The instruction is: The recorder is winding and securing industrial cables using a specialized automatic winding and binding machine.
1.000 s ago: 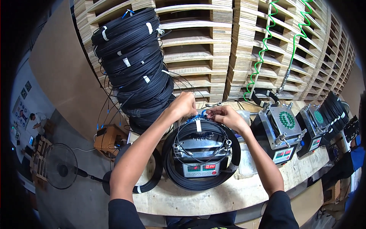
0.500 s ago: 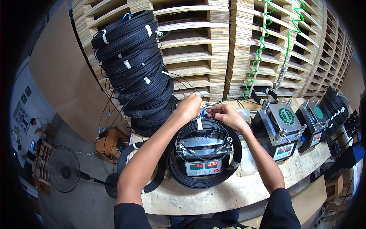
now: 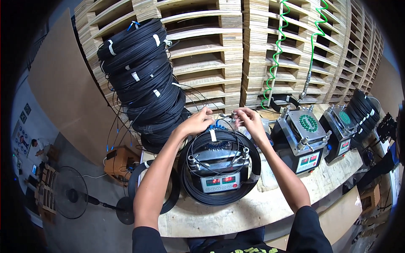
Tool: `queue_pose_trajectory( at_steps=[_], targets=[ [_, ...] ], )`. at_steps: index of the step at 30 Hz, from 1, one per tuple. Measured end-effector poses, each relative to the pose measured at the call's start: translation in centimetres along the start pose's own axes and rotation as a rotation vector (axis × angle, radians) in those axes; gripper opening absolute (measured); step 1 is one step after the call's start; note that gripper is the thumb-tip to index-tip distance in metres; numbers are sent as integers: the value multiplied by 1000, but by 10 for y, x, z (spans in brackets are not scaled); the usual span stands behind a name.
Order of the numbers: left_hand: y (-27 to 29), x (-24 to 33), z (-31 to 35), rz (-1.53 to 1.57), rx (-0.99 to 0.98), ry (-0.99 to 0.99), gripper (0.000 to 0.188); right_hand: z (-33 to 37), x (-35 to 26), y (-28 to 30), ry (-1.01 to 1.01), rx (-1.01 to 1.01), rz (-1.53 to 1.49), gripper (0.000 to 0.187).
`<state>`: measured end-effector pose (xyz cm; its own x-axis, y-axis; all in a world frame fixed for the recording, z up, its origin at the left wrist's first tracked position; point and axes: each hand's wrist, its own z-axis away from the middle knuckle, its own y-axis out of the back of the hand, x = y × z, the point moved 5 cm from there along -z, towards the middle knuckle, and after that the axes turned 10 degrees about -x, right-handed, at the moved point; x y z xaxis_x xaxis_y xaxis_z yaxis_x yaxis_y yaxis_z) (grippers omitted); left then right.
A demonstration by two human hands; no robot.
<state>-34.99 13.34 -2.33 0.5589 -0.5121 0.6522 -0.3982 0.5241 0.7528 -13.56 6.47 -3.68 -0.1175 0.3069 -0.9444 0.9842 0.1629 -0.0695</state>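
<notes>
A fiber-polishing-type machine (image 3: 220, 182) with a lit red and green display stands in front of me, ringed by a coil of black cable (image 3: 198, 195). White tape (image 3: 213, 135) binds the coil's far side, and blue connectors (image 3: 217, 125) cluster just behind it. My left hand (image 3: 196, 122) is left of these connectors, its fingers curled down beside them; what they grip is hidden. To the right of the connectors, my right hand (image 3: 249, 121) is raised with thumb and fingertips pinched together near a metal knob. Anything in that pinch is too small to name.
Two similar machines with green-dotted round plates, one nearer (image 3: 308, 123) and one farther (image 3: 345, 117), stand on the right of the wooden bench (image 3: 202, 223). A tall stack of black cable coils (image 3: 143, 84) rises at back left. Pallets (image 3: 232, 50) stand behind; a fan (image 3: 72, 194) is at left.
My hands have moved apart: the left drew back to the left of the blue connectors, while the right lifted slightly off them. The whole view has shifted a little. The display reading differs.
</notes>
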Motion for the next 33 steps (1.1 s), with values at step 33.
queue_pose_trajectory(
  at_steps=[33],
  targets=[
    [-4,28,-11,-82,-206,131,57,-46,59,62,-432,-100,-49,39]
  ],
)
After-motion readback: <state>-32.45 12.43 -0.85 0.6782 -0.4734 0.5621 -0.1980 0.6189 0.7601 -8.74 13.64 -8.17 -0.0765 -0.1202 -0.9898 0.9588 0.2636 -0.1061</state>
